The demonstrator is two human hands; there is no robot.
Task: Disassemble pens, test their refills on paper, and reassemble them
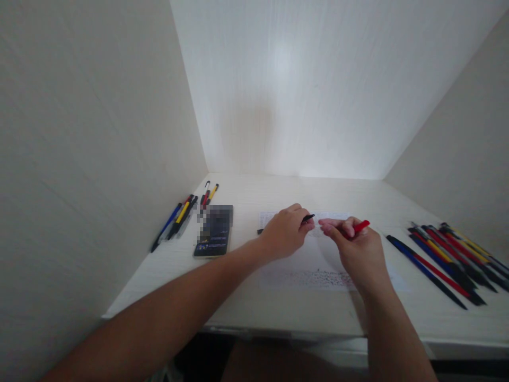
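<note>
My left hand [284, 232] is closed around a black pen part [307, 217] whose tip pokes out toward the right. Facing it, my right hand [353, 245] is closed on a red pen piece [361, 226], its fingertips almost touching those of the left. Both hands hover over a white sheet of paper [306, 260] with scribbles along its near edge. A dark pen end [260, 231] shows just left of my left hand on the paper.
Several red, blue, yellow and black pens [449, 254] lie in a row at the right. Another small group of pens [178, 217] lies at the left, beside a dark phone-like box [214, 233]. Pale walls enclose the white desk [278, 307] on three sides.
</note>
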